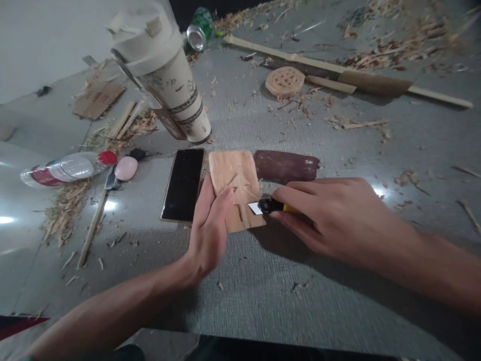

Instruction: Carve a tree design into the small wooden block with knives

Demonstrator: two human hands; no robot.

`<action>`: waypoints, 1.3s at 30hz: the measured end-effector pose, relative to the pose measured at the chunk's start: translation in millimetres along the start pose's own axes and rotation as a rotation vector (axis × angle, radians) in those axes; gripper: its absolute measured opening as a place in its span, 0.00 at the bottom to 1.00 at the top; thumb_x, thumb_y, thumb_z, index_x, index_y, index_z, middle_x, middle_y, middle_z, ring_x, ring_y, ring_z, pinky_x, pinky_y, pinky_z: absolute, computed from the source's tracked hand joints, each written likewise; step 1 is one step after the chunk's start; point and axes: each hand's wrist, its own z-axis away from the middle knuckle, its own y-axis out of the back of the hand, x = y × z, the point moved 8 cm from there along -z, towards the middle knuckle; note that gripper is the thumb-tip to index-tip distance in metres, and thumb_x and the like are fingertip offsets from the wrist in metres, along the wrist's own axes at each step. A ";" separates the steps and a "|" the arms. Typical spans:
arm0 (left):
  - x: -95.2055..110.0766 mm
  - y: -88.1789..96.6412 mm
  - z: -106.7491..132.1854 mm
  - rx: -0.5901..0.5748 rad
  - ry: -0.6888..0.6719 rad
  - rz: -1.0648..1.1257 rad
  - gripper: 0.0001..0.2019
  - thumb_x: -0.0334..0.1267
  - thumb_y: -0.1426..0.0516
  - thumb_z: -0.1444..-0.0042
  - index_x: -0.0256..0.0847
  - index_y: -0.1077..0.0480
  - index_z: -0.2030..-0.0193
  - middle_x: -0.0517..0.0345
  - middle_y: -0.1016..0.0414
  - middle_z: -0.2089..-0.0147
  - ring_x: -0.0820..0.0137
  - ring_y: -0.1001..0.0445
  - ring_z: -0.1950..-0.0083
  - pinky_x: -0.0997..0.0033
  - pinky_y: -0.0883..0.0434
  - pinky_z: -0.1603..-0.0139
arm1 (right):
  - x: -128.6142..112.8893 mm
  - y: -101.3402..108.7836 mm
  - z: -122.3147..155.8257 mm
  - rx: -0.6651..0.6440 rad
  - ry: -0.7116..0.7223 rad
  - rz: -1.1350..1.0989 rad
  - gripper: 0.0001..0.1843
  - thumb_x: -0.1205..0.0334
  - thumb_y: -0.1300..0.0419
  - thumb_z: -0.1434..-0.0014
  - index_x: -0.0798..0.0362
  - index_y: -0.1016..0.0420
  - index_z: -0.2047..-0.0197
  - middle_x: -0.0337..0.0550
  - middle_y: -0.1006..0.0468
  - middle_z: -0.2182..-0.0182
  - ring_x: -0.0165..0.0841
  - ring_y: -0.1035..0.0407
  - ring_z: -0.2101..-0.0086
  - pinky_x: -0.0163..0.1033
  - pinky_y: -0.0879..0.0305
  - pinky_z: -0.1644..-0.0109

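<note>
A small pale wooden block (235,165) with a tree-like shape cut into its face is in the middle of the view. My left hand (212,220) grips its left edge, the thumb lying across the carved face. In my right hand (319,213) is a utility knife (271,205) with a yellow and black body. Its short blade points left, at the lower right part of the block; whether it touches the wood I cannot tell. Left of the block lies a phone (184,185) with a dark screen. A dark brown bar (286,166) lies just beyond my right hand.
A tall lidded cup (180,85) stands behind the phone. At left are a plastic bottle (71,169) and a thin stick (92,228). Farther back lie a green can (200,27), a carved wooden disc (284,82) and a long wooden strip (438,96). Shavings (406,52) litter the table (263,291).
</note>
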 end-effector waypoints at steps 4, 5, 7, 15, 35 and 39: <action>3.9 -0.7 -0.9 -0.011 -0.037 -0.047 0.19 0.49 0.42 0.21 0.46 0.21 0.32 0.49 0.15 0.36 0.48 0.18 0.31 0.45 0.20 0.26 | 1.6 1.1 -0.7 -0.034 0.017 -0.051 0.18 0.52 0.48 0.15 0.48 0.28 0.59 0.36 0.21 0.71 0.34 0.29 0.75 0.44 0.56 0.70; 3.6 -0.2 -0.6 -0.010 -0.043 -0.047 0.19 0.50 0.42 0.20 0.46 0.21 0.32 0.49 0.15 0.36 0.48 0.18 0.31 0.46 0.20 0.27 | 2.0 1.2 -0.9 -0.045 0.013 -0.063 0.18 0.52 0.48 0.15 0.48 0.28 0.59 0.37 0.21 0.71 0.34 0.30 0.75 0.44 0.57 0.70; 1.7 0.9 0.1 -0.008 -0.046 -0.036 0.18 0.51 0.41 0.21 0.46 0.20 0.34 0.49 0.15 0.37 0.48 0.17 0.33 0.47 0.18 0.29 | 2.7 0.6 -1.6 -0.072 -0.003 -0.086 0.18 0.52 0.48 0.15 0.48 0.26 0.58 0.37 0.20 0.70 0.34 0.30 0.75 0.44 0.57 0.69; -6.1 5.0 -1.7 -0.001 -0.044 -0.020 0.21 0.53 0.41 0.20 0.48 0.22 0.30 0.48 0.15 0.35 0.47 0.18 0.31 0.45 0.20 0.27 | -2.1 -2.8 -2.0 -0.122 0.000 -0.099 0.19 0.51 0.48 0.15 0.48 0.24 0.57 0.39 0.18 0.70 0.34 0.29 0.75 0.46 0.59 0.69; -3.4 2.1 3.2 0.102 0.052 0.069 0.18 0.52 0.39 0.24 0.46 0.25 0.36 0.47 0.15 0.36 0.49 0.15 0.34 0.46 0.16 0.31 | -17.2 -3.4 4.4 0.016 -0.115 0.021 0.20 0.53 0.48 0.15 0.49 0.24 0.58 0.39 0.21 0.71 0.34 0.30 0.75 0.45 0.52 0.68; -7.9 3.4 4.5 0.125 0.072 0.097 0.18 0.53 0.38 0.25 0.46 0.27 0.37 0.48 0.16 0.38 0.50 0.15 0.36 0.47 0.15 0.35 | -21.7 -0.7 3.9 0.048 -0.130 0.054 0.21 0.54 0.49 0.14 0.48 0.25 0.61 0.39 0.23 0.74 0.34 0.31 0.76 0.44 0.52 0.69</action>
